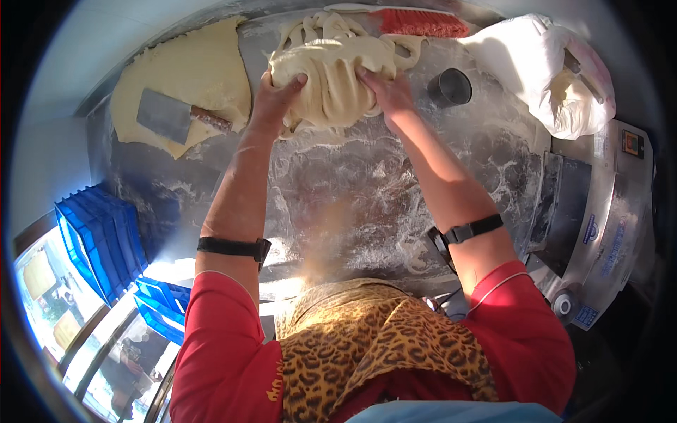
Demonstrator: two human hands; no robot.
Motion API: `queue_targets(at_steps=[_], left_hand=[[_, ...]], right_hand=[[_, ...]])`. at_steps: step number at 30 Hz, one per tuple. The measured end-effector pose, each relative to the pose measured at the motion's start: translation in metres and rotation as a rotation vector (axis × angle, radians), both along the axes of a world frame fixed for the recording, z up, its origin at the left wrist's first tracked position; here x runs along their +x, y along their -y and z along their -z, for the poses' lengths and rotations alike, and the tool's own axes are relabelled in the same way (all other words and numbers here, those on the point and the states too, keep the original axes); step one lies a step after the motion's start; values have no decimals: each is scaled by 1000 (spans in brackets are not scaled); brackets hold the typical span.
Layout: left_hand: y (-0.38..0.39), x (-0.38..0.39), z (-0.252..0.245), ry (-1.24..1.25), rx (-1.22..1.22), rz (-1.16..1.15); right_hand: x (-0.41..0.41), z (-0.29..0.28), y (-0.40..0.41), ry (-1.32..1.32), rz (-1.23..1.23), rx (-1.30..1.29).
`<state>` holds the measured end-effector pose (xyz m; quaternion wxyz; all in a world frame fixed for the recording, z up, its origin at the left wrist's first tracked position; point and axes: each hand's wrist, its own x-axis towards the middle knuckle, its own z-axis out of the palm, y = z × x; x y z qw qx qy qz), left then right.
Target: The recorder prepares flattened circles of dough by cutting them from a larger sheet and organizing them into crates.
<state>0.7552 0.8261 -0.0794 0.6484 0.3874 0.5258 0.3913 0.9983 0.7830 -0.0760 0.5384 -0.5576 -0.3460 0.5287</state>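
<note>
A large mass of soft, folded dough [333, 79] lies at the far middle of the floured metal worktop [349, 185]. My left hand [280, 100] grips its left side, thumb on top and fingers hidden underneath. On the right side, my right hand [389, 90] holds it the same way. Thick loops of dough spread out behind the mass. To the left lies a flat sheet of dough [185, 69], with a dough scraper's metal blade [165, 116] and worn handle resting on it. A round metal cutter or cup [449, 88] stands right of my right hand.
A red-bristled brush [423, 23] lies at the far edge. Far right, a white plastic bag [529, 69] stands beside a metal machine [608, 227]. Blue plastic crates [103, 243] are stacked at the left, near a window.
</note>
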Motion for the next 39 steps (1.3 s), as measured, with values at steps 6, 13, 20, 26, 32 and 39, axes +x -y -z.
queue_targets(at_steps=[6, 13, 20, 26, 32, 39], left_hand=[[81, -11, 9, 384, -261, -239], [278, -67, -47, 481, -384, -111], [302, -70, -56, 639, -521, -421], [242, -90, -66, -334, -43, 135], [354, -90, -12, -196, -267, -391], [310, -31, -32, 341, -577, -288]], right_hand=[[-28, -20, 46, -225, -58, -156], [-13, -85, 248, -470, -208, -518], [-29, -99, 282, -589, 8, -573], [-1, -60, 230, 1274, -121, 74], [-60, -60, 238, 1409, -467, 557], [-59, -5, 161, 1435, -688, 389]])
